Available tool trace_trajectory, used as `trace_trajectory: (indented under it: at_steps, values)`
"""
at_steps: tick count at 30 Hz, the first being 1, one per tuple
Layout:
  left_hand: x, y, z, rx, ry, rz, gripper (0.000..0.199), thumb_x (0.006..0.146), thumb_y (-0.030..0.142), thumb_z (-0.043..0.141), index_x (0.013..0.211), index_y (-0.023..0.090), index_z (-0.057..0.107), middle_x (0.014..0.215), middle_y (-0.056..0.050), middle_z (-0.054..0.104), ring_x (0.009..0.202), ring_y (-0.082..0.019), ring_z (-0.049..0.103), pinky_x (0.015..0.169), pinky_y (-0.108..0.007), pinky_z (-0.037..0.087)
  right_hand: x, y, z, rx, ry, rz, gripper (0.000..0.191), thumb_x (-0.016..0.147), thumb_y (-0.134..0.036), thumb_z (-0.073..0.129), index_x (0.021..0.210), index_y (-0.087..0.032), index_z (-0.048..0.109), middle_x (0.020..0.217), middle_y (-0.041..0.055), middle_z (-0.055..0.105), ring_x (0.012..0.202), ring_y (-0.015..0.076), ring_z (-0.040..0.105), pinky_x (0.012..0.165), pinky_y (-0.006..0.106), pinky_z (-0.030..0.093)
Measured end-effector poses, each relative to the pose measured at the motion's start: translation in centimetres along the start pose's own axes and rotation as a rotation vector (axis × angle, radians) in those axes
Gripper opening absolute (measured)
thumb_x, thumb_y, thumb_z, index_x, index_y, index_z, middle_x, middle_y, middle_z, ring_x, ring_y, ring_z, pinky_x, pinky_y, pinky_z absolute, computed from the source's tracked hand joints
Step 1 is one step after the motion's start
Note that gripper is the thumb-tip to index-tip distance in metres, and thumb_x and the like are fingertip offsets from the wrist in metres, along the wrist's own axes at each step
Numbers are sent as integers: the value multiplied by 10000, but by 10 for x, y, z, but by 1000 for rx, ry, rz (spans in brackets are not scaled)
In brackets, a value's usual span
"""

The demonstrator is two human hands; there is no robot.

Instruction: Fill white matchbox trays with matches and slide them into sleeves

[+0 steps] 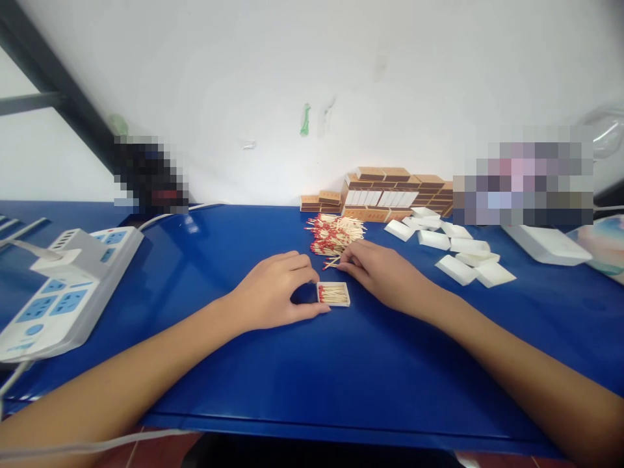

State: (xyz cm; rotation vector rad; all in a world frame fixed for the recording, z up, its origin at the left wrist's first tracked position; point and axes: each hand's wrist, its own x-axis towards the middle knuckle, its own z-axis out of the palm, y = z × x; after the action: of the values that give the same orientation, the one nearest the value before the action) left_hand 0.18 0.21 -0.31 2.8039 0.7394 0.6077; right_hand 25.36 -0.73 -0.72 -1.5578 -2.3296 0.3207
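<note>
A small white tray [348,303] with several red-tipped matches inside lies on the blue table. My left hand [280,289] holds its left end between the thumb at the near side and the fingers at the far side. Just behind and right of the tray, my right hand [370,265] pinches a few matches [332,262], their red heads pointing left. Beyond them a loose pile of matches [336,233] lies with its right edge close behind my right hand.
Stacked matchboxes [375,213] stand against the wall. Several white trays [433,240] lie scattered at the right, near a larger white box [548,245]. A power strip [73,292] with cables occupies the left of the blue table [292,377].
</note>
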Motion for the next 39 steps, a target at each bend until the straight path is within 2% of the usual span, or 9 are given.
trace_trajectory:
  at_steps: [4,8,12,16,19,25,34,39]
  values:
    - [0,-1,0,13,1,-26,355,926,508,707,987,159,723,939,-53,671,878,-198,617,795,-331,497,-8,12,-11,-21,-19,-55,189,1036,-334,471,955,-215,594,979,80,677,841,233,634,713,339,442]
    - [0,-1,1,17,-1,-31,358,921,512,712,982,160,726,935,-56,673,870,-200,613,781,-329,495,-14,27,-28,-118,60,-102,217,1030,-365,456,935,-217,582,939,83,653,795,238,611,693,348,419]
    - [0,-2,1,7,4,-44,355,918,512,715,987,164,726,942,-52,674,871,-197,614,787,-332,499,-18,22,-37,-68,105,-112,222,1041,-378,464,940,-219,581,924,68,638,776,216,579,685,333,411]
    - [0,-3,1,1,9,-38,361,922,516,709,1010,166,720,955,-50,677,889,-200,619,812,-342,503,-23,-3,-29,132,-18,-99,204,1048,-384,511,939,-231,589,832,18,614,713,172,543,652,291,405]
    - [1,-3,1,3,9,-36,355,925,512,706,999,164,712,954,-50,679,889,-200,618,805,-342,503,-26,-18,-19,186,-80,-122,184,1053,-352,514,945,-226,593,855,18,617,733,165,545,669,285,406]
    - [0,-1,1,-5,5,-38,339,927,499,707,997,168,707,956,-46,679,882,-195,618,799,-341,502,-25,-22,-10,175,-110,-140,145,1034,-295,552,930,-208,602,865,21,615,735,159,554,671,284,402]
    - [1,-1,0,-14,-5,-38,333,925,493,712,993,167,708,961,-46,681,894,-198,623,806,-338,503,-23,-20,-13,126,-49,-157,116,1007,-282,573,967,-215,659,822,20,605,714,161,550,633,285,393]
    - [1,0,-1,-28,14,-26,350,929,504,704,1021,167,721,952,-56,684,884,-202,629,809,-342,513,-18,-5,-16,74,47,-145,139,1008,-301,557,993,-219,669,848,41,623,743,179,558,652,300,404]
